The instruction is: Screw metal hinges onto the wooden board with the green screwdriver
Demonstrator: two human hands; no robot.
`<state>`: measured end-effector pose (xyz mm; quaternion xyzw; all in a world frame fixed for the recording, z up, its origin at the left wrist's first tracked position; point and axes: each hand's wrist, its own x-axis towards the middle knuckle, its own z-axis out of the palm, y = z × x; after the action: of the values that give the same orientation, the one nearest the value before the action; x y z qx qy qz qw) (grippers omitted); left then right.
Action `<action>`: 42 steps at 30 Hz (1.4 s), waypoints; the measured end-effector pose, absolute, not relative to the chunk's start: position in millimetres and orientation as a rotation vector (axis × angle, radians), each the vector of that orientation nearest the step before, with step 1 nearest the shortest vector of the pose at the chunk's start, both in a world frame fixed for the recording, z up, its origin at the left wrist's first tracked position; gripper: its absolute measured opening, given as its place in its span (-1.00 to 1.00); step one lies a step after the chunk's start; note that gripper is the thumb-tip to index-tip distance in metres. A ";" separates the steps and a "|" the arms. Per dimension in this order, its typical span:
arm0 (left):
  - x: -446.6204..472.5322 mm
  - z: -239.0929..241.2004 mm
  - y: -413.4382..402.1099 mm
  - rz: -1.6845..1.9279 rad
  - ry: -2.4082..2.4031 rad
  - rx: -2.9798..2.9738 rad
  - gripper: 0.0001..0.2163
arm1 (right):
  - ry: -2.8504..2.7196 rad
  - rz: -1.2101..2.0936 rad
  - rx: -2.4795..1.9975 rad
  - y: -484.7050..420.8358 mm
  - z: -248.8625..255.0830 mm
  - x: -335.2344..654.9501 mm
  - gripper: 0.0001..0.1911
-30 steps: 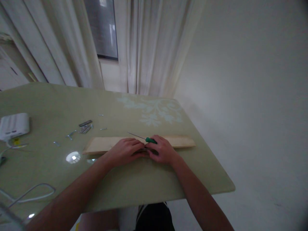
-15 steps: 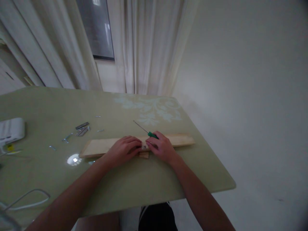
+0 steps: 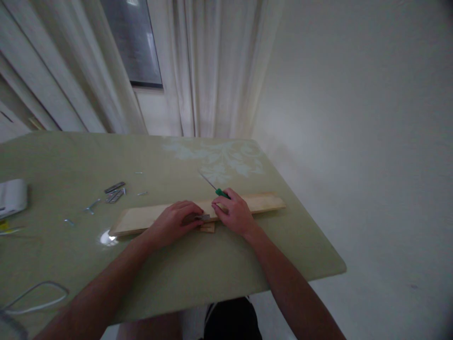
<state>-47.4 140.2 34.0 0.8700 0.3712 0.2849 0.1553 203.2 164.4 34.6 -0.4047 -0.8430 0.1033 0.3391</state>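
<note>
A pale wooden board lies lengthwise on the table in front of me, with a short piece of wood sticking out under its near edge. My left hand rests over the middle of the board, thumb and fingers closed on a small flat metal piece that looks like a hinge at the near edge. Just to the right, my right hand has a screwdriver with a green handle tucked in it, the shaft pointing away to the upper left. Its thumb and fingertip pinch together; anything tiny between them is too small to see.
Several metal hinges and loose screws lie left of the board. A white device sits at the far left, above a pale cable. The table's right edge runs near the wall.
My left hand has drawn slightly left, and the metal piece now shows at its fingertips. My right hand has lifted a little off the board's near edge, the screwdriver still in it.
</note>
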 end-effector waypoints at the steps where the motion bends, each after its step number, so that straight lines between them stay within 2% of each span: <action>1: -47.3 34.9 139.8 0.816 1.025 2.512 -0.87 | -2.194 0.271 -1.056 164.4 34.0 202.5 -0.89; 22: -45.5 42.0 136.1 0.903 0.832 2.587 -0.87 | -2.245 0.266 -1.073 164.4 32.8 200.2 -0.88; 42: -45.3 38.3 134.7 0.678 0.908 3.037 -0.83 | -2.242 0.233 -1.028 163.3 34.6 200.8 -0.89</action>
<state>-45.3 134.7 38.3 0.9357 0.2799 0.2088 -0.0500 200.8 163.3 34.6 -0.3924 -0.8554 0.0889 0.3261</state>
